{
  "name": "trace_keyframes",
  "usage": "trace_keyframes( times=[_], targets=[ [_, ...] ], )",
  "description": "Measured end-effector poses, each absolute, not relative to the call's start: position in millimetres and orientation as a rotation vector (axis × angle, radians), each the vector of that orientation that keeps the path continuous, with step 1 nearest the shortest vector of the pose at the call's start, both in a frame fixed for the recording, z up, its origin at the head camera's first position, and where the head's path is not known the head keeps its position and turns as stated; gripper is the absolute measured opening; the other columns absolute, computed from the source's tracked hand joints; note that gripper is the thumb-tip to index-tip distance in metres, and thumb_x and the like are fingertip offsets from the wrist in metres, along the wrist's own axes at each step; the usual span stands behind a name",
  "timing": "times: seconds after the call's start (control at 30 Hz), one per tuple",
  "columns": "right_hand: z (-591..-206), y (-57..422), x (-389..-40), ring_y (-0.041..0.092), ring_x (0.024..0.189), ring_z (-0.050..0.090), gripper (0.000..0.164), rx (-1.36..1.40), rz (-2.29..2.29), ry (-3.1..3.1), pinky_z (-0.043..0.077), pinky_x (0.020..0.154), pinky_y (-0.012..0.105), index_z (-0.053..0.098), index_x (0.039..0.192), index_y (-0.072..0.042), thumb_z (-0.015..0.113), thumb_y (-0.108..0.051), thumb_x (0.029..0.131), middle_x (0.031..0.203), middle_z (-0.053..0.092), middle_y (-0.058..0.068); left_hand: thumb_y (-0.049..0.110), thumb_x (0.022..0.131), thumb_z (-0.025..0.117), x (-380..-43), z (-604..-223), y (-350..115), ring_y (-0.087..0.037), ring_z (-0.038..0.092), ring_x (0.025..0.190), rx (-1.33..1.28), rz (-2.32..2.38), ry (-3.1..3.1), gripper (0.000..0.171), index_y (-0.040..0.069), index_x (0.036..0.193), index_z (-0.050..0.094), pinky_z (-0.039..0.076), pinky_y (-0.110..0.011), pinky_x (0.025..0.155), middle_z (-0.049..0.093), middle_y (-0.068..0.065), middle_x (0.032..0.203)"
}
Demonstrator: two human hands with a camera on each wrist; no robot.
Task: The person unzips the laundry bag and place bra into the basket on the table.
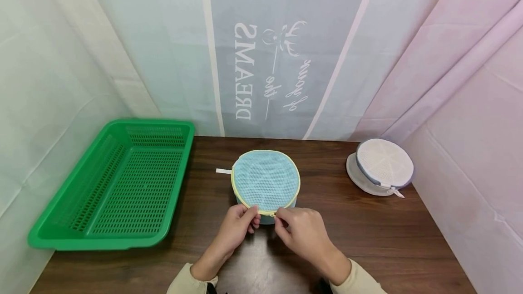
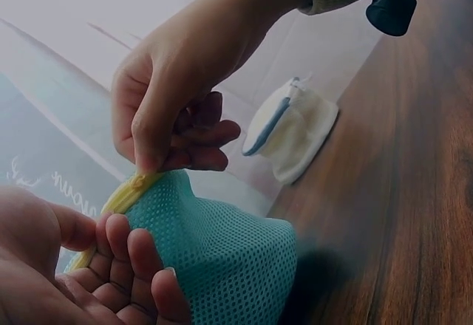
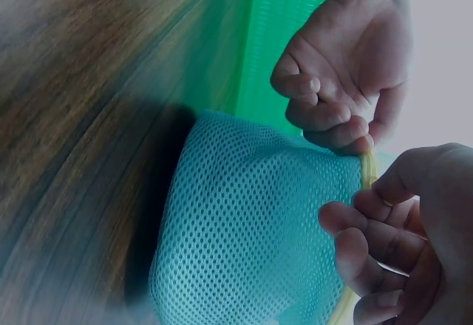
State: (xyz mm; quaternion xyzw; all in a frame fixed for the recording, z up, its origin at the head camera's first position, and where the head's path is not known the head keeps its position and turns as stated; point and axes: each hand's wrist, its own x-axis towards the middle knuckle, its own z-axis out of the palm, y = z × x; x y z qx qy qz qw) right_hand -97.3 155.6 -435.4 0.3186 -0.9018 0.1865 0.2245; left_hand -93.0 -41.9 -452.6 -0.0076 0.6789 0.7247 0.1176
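A round blue mesh laundry bag (image 1: pixel 266 179) with yellow zipper trim stands on the table in front of me. My left hand (image 1: pixel 239 227) pinches the yellow rim at its near edge between thumb and fingers. Just to the right, my right hand (image 1: pixel 303 230) pinches the zipper at the same rim. In the left wrist view the yellow zipper (image 2: pixel 131 192) runs between both hands, above the drooping mesh side. The right wrist view shows the mesh wall (image 3: pixel 244 221) below the two hands; the zipper pull itself is mostly covered by fingers.
At the left lies a large green plastic basket (image 1: pixel 171 203) with slotted walls. A white mesh bag (image 1: pixel 385 163) with grey-blue trim stands at the back right, near the curtain wall. The dark wooden table (image 1: pixel 327 176) meets a printed curtain (image 1: pixel 278 80) behind.
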Motion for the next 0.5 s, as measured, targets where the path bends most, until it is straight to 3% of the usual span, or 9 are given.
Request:
trace_keyframes(
  times=[0.5],
  targets=[
    [-435.6, 162.2, -95.9, -0.008, 0.05, 0.028, 0.026, 0.844, 0.52, -2.517, 0.023, 0.045, 0.013, 0.056, 0.068, -0.026, 0.074, -0.011, 0.079, 0.056, 0.035, -0.019, 0.016, 0.105, 0.055, -93.0, -452.2, -42.2, -0.013, 0.057, 0.069, -0.011, 2.101, 1.985, 0.03, -0.006, 0.088, 0.065, 0.048, -0.023, 0.06, 0.06, 0.001, 0.072]
  ],
)
